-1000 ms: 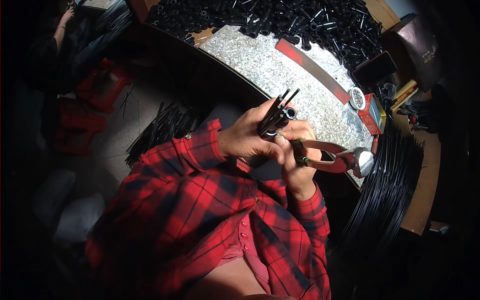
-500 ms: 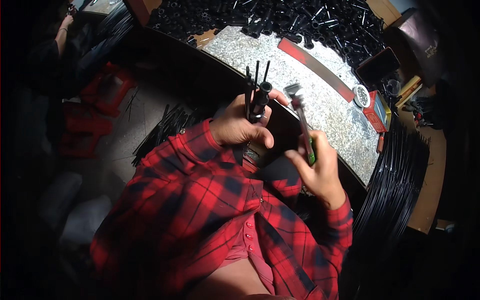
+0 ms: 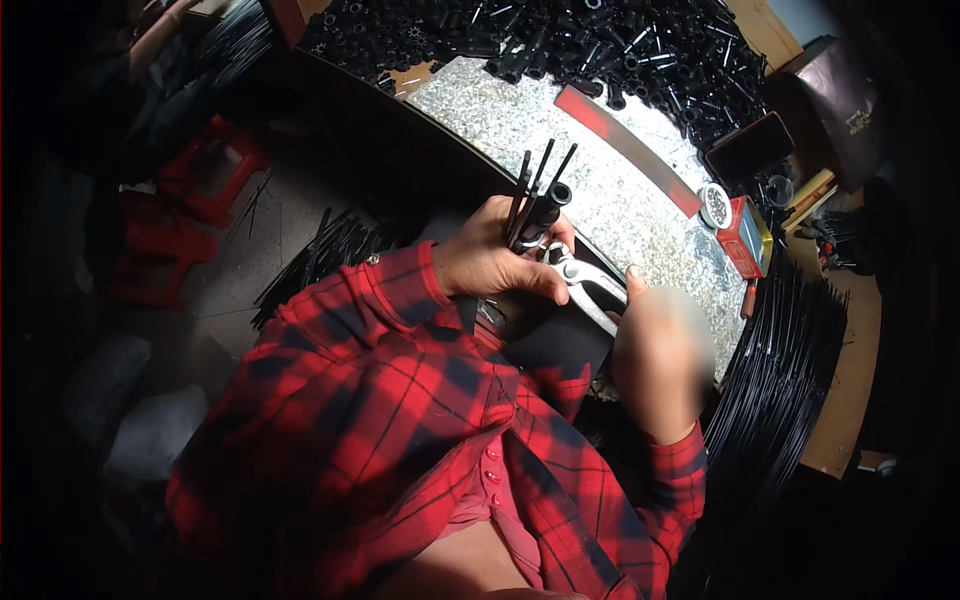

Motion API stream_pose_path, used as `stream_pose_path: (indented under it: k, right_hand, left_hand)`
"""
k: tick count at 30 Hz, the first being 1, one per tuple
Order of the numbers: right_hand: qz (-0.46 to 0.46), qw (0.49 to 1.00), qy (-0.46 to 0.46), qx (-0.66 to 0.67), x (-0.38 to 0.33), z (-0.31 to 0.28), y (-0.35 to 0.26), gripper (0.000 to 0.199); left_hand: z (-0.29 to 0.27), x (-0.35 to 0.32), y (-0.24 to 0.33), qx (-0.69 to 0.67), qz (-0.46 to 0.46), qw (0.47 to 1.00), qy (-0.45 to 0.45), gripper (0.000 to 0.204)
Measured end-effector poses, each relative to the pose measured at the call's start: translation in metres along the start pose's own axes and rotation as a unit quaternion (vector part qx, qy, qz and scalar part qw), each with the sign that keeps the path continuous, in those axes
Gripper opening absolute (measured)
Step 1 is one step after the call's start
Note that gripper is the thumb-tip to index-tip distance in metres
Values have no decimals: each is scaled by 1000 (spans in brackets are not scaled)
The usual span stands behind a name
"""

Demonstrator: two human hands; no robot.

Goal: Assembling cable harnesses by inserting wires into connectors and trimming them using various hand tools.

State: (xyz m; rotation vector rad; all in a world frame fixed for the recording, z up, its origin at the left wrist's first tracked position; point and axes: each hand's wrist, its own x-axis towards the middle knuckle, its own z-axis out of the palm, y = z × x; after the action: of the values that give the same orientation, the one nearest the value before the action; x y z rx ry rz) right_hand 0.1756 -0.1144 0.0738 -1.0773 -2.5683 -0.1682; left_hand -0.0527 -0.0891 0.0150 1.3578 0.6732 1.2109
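Observation:
My left hand [image 3: 488, 258] is wrapped round a black tubular part [image 3: 545, 208] with a flared, hollow upper end. Several thin black rods [image 3: 546, 165] stand up beside the tube in the same grip. In my right hand [image 3: 655, 350], partly smeared, are silver pincers [image 3: 590, 290]. Their handles are spread, and the jaws sit close to the tube's lower part by my left thumb. Whether the jaws touch the tube or a rod cannot be made out.
A speckled worktop [image 3: 500, 110] curves ahead, with a heap of black tubular parts [image 3: 560, 35] at its back. On it lie a red-brown strip [image 3: 630, 150], a phone [image 3: 750, 145], a round white tin [image 3: 714, 206] and a red box [image 3: 742, 238]. Black rods [image 3: 785, 350] bundle at right. Another person's arm [image 3: 155, 35] shows upper left.
The pincers, raised to the right of the tube before, have come down and left to its lower part, handles now spread. My left hand and the tube have shifted slightly right.

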Motion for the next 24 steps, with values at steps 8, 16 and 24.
stream_pose_path:
  k: [8, 16, 24]
  right_hand:
    - [25, 999, -20, 32, -4, 4, -2, 79]
    - [22, 1000, -3, -18, -12, 9, 2, 72]
    - [2, 997, 22, -73, -14, 7, 5, 60]
  left_hand:
    - [7, -4, -4, 15, -6, 1000, 19, 41]
    - [14, -1, 1, 93, 42, 995, 18, 45]
    - [16, -1, 5, 120, 37, 992, 16, 44]
